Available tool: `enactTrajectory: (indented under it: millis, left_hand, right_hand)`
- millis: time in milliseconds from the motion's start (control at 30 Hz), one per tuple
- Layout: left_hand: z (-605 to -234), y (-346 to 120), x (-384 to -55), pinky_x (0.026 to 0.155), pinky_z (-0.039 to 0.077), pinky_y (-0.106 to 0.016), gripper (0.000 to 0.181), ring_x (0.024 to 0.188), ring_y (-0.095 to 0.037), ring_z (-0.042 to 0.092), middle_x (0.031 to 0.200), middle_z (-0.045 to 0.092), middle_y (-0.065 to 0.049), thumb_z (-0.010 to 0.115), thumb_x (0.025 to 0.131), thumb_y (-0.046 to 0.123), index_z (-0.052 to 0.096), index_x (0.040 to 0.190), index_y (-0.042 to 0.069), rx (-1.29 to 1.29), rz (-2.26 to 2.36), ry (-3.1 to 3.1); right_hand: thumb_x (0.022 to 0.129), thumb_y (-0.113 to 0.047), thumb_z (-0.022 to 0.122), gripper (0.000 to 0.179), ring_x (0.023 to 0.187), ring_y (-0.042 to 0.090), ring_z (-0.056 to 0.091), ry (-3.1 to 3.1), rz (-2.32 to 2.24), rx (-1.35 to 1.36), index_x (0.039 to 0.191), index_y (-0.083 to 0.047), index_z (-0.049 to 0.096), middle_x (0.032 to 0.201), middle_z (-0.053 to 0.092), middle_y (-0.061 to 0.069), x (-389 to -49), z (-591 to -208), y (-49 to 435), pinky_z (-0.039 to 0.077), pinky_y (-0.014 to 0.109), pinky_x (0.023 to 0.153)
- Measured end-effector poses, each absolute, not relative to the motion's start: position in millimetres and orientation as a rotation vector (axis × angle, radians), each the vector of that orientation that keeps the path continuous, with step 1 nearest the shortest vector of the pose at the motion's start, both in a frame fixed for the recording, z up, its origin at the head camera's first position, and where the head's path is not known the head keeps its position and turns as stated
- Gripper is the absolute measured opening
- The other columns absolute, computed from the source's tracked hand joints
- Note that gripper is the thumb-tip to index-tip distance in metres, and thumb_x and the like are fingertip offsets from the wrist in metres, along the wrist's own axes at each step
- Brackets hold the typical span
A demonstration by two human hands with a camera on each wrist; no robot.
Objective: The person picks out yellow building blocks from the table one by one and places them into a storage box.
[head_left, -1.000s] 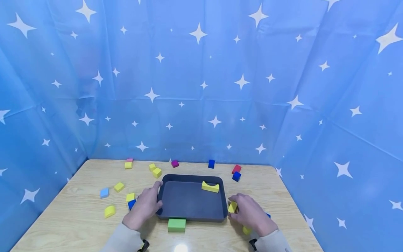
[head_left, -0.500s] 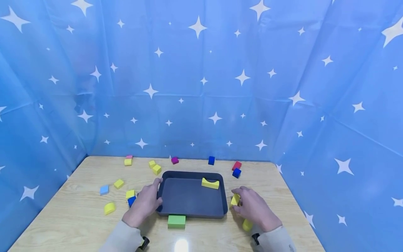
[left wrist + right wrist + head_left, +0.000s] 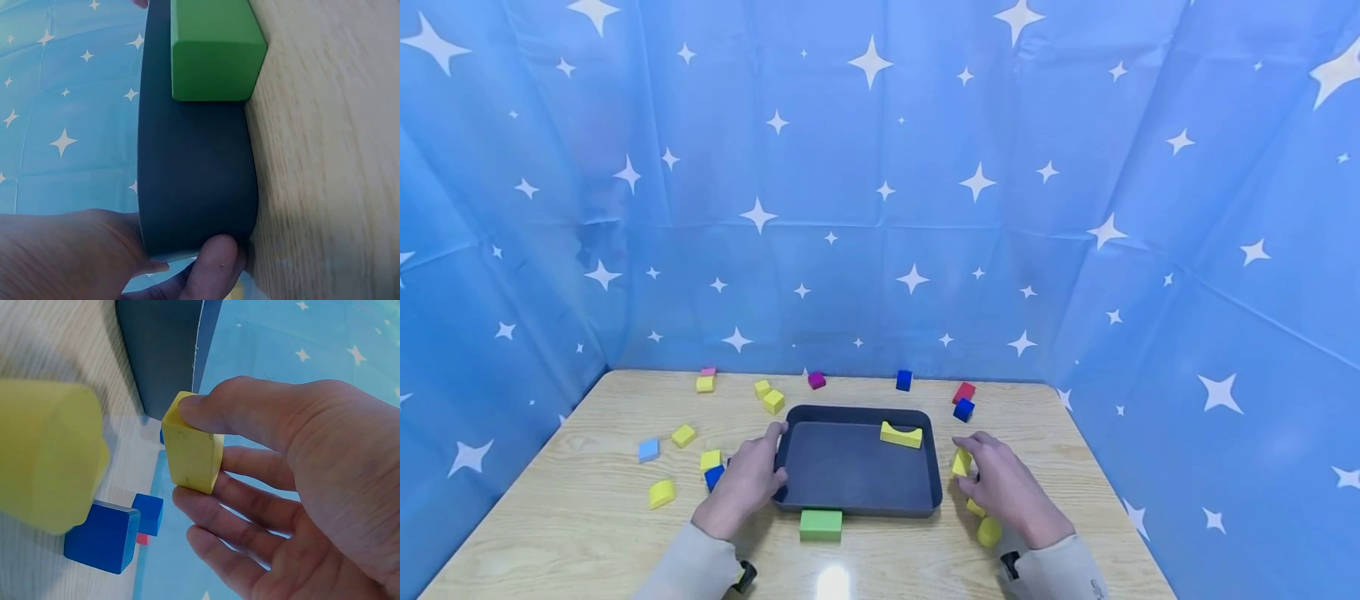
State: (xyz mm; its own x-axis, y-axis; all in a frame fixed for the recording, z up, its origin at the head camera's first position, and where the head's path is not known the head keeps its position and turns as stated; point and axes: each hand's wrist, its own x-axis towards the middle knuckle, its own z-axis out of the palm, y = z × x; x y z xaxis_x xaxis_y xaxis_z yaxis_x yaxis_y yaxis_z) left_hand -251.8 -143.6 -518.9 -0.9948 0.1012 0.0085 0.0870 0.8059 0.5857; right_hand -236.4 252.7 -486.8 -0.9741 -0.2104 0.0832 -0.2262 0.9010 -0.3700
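Observation:
A dark rectangular baking tray (image 3: 857, 467) lies on the table, with a yellow arch block (image 3: 900, 434) inside its far right corner. My left hand (image 3: 743, 483) holds the tray's left wall; in the left wrist view, fingertips (image 3: 215, 265) press its outer side. To the right of the tray, my right hand (image 3: 1009, 487) pinches a small yellow block (image 3: 192, 450) between thumb and fingers, apart from the tray. A yellow cylinder (image 3: 989, 532) stands below that hand, and another yellow piece (image 3: 975, 507) shows partly beneath it. A green block (image 3: 821, 525) touches the tray's near side.
Left of the tray lie several yellow blocks (image 3: 662, 493), a light blue block (image 3: 648, 450) and a dark blue one (image 3: 714, 477). Along the far edge are a purple block (image 3: 817, 380), blue blocks (image 3: 904, 380) and a red block (image 3: 964, 392). A starry curtain (image 3: 880, 208) surrounds the table.
My right hand has moved away from the tray, slightly to the right and farther back, with the yellow block pinched in it. The left hand stays on the tray.

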Motion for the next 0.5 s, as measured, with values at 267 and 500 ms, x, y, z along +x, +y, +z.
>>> enactTrajectory:
  millis: [267,500]
  left_hand:
    - [-520.6,-143.6,-251.5,0.059,0.047,-0.03,0.071,0.07,-0.018,0.062,0.112,0.081,-0.022,0.079,0.102,-0.006,0.051,0.168,-0.001,0.153,0.971,2.971]
    - [-519.5,-143.8,-250.6,0.057,0.046,-0.03,0.072,0.071,-0.018,0.063,0.118,0.081,-0.023,0.079,0.103,-0.005,0.051,0.169,0.0,0.141,0.981,2.964]
  right_hand:
    - [0.094,-0.005,0.094,0.061,0.117,0.026,0.077,-2.98,0.585,0.391,0.152,-0.001,0.074,0.138,0.078,0.016,-233.4,-483.7,248.4,0.07,0.044,0.096]
    - [0.093,-0.008,0.097,0.063,0.123,0.029,0.078,-2.951,0.566,0.409,0.151,-0.003,0.075,0.138,0.079,0.015,-231.7,-483.4,243.1,0.07,0.047,0.1]
